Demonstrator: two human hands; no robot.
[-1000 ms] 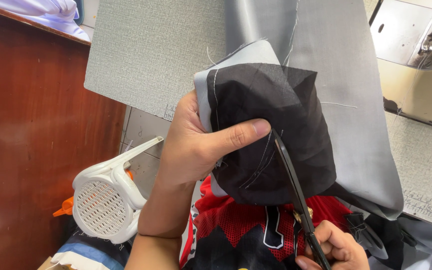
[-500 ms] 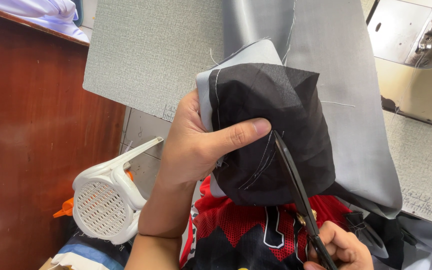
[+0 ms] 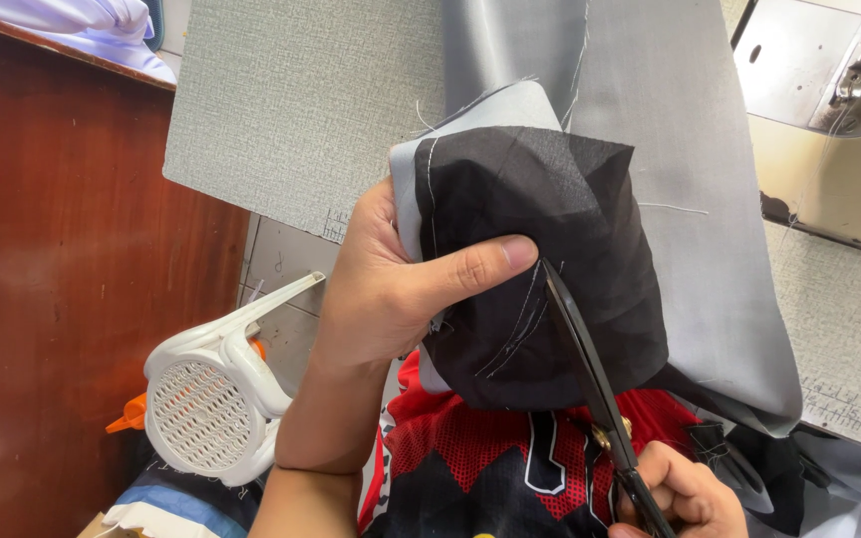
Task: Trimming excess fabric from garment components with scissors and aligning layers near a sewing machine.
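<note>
Your right hand (image 3: 685, 493), partly cut off, is gripping dark scissors (image 3: 590, 374); your left hand (image 3: 401, 284) is pinching soft black fabric (image 3: 550, 259), fingers closed.

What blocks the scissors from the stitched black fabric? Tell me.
Nothing visible does. The dark metal scissors, held in the right hand, already have their tip at the black fabric piece, beside the left hand's thumb, which pins the cloth. Only the thumb sits close to the blades.
</note>
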